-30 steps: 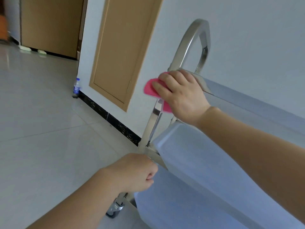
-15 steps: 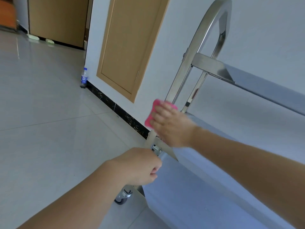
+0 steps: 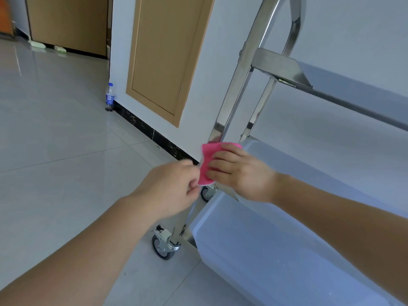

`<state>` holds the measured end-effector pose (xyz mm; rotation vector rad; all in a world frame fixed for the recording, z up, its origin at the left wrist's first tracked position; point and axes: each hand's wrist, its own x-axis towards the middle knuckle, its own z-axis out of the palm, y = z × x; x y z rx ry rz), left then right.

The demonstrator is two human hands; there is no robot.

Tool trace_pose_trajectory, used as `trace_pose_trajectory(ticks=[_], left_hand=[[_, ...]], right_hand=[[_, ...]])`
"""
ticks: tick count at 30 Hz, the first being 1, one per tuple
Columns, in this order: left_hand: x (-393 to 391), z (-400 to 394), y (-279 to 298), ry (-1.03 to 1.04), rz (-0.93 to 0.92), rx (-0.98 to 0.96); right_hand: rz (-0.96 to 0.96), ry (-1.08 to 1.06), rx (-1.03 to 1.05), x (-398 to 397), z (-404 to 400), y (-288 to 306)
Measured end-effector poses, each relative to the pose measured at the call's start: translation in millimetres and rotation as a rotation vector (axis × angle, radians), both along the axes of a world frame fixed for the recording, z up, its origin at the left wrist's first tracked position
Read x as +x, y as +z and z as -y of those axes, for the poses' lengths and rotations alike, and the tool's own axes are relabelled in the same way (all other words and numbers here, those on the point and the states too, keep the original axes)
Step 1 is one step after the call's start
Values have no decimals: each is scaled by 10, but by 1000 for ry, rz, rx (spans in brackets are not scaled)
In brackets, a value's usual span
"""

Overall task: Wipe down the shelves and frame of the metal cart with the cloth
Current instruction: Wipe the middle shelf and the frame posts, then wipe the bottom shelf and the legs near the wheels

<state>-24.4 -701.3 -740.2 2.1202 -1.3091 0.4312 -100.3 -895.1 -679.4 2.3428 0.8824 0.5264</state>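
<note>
Head view: right hand [image 3: 240, 173] presses pink cloth [image 3: 207, 164] against cart upright [image 3: 229, 102].

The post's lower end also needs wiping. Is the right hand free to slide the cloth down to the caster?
Probably yes: the right hand presses the pink cloth on the post; only the left hand beside it crowds the way to the caster.
</note>
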Motion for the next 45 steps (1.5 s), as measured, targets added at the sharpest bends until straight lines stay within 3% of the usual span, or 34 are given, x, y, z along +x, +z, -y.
trace_pose_trajectory(ticks=[4,8,16,22,28,33,36,40,43,45], left_hand=[[-66,78,106,-176,29,-139],[-239,356,81,-383,-21,-99],[-606,673,-64,-660,-234,-93],[-774,814,-233,-795,-364,2],[-1064,1087,-567,-936,-364,122],[-1276,1423,-797,-984,-332,131],[-1409,1662,-921,-946,-324,194],[-1664,1931,-1064,-887,-303,315],[-1845,2107,-1126,-841,-237,416],[-1938,2204,-1131,-795,-220,441]], right_hand=[[2,-20,235,-406,145,54],[-90,-63,454,-804,191,-15],[-41,-124,589,-1403,168,-442],[-151,-199,718,-1838,164,-699],[-365,-560,819,-2320,260,-1008],[-824,-1187,1459,-2643,343,-1280],[-738,-1298,1693,-2816,321,-1488],[-537,-1230,1943,-2939,276,-1747],[-372,-1185,2019,-2957,374,-1954],[-268,-1281,2050,-3023,499,-2068]])
